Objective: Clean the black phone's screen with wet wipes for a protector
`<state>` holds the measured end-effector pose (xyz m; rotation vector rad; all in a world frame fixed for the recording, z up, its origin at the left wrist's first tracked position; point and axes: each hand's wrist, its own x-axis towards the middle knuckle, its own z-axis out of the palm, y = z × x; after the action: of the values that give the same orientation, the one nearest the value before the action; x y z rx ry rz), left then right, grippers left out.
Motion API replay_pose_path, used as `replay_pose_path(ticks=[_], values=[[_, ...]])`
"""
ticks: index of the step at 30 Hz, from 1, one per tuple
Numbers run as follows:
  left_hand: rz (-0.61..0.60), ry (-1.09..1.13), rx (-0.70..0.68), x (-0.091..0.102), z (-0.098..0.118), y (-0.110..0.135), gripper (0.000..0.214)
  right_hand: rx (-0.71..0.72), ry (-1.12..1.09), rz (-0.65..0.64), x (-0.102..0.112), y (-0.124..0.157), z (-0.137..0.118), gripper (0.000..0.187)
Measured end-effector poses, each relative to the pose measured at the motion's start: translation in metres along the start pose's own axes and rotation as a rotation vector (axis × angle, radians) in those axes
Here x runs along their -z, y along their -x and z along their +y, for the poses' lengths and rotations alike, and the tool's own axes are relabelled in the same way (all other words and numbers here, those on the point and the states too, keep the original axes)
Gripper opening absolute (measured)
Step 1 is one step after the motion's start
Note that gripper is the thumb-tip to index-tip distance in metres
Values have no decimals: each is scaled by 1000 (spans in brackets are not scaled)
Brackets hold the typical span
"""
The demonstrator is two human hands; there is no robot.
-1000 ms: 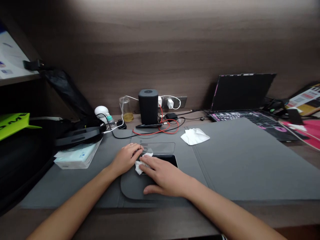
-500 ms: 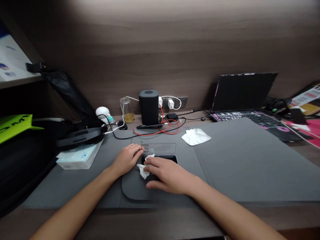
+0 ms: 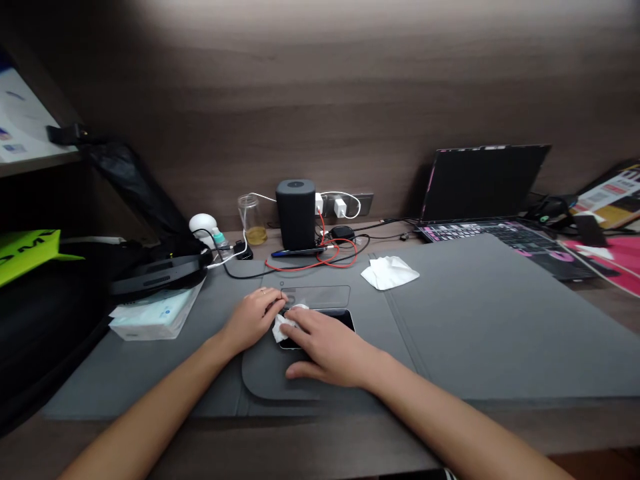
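Note:
A phone with a dark screen lies flat on the grey desk mat, partly covered by my right hand. Under that hand's fingers a crumpled white tissue is pressed on the phone's left part; the thumb is spread to the side. My left hand, with a ring on one finger, rests by the phone's upper left corner. Its fingers are bent together, and what lies between the tips is hidden. Just beyond the phone is a clear, dark-edged rectangular sheet, lying flat.
Another white tissue lies right of the sheet. A tissue pack sits on the left beside a black bag. Behind stand a dark speaker, a glass jar and tangled cables. An open laptop is at back right.
My right hand has moved slightly left with the tissue, which now sits more bunched under the fingers. More of the phone's near edge shows. My left hand stays in place.

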<state>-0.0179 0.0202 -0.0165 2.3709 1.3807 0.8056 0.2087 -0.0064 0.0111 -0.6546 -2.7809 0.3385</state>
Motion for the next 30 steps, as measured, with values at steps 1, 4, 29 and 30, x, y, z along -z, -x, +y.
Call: replay_pose_path(ticks=[1,4,29,30], values=[[4,-2,0,0,0,0,21,20,0,-5,0,0,0,64],[6,-3,-12,0,-1,1,22,44,-5,-13,0,1,1,62],[8,-12,-18,0,0,0,21,118,-31,-18,14,12,9,16],[7,-9,-21,0,0,0,21,101,-42,-17,15,13,10,15]])
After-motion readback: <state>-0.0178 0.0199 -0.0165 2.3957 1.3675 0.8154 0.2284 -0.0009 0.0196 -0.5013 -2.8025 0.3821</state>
